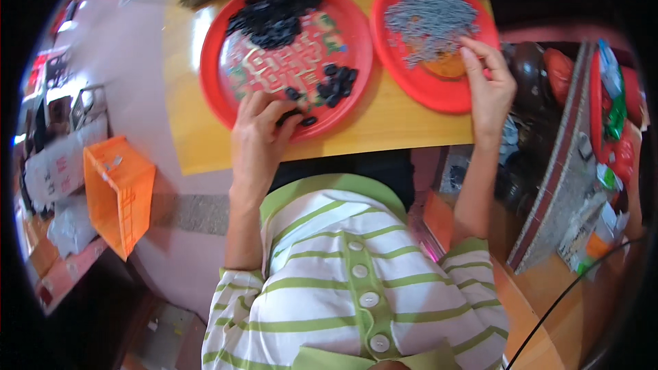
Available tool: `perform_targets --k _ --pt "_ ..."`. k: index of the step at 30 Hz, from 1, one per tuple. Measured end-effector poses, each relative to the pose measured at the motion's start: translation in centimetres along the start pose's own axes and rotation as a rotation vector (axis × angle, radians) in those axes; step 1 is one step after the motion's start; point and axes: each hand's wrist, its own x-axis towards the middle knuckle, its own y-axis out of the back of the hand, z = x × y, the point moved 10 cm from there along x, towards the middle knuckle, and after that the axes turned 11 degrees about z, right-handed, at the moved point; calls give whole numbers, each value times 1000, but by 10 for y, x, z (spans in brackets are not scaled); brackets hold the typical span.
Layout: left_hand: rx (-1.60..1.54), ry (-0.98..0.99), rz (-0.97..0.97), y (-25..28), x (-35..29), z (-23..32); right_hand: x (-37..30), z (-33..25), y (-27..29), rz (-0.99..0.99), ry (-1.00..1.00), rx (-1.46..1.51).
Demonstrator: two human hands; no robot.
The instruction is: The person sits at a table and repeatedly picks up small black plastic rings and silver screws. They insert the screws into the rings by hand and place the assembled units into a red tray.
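My left hand [259, 127] is over the near rim of a round red tray [212, 82], its fingers and thumb closed around a small black piece. Loose black pieces [336, 85] lie beside it, and a bigger heap of flat black pieces [277, 14] covers the tray's far side. To the right, my right hand [490, 85] reaches over a second red tray [439, 101], thumb and forefinger pinched at the edge of a pile of thin grey metal pins or screws [432, 17]. Whatever is in that pinch is too small to make out.
Both trays stand on a yellow table [188, 116]. Dark bundles and a clear sheet edge sit at its far side. An orange crate [120, 192] is on the floor at left. Bags and packets [610, 137] crowd a shelf at right, with a black cable [569, 288] below.
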Motion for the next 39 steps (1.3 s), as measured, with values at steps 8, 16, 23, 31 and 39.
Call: perform_targets --k 8,16,23,31,39 --pt "-194 118 53 4 2 12 0 25 35 -6 118 -545" --pt "-725 456 -11 -18 -10 -3 16 36 26 -18 179 -572" --pt "-877 540 -108 -35 -15 9 21 31 8 -142 285 -640" --pt "-886 570 -155 -44 -17 12 7 35 -1 -281 -69 -249" --pt "-1004 640 -123 -45 -16 12 -25 44 -22 -328 -493 230"
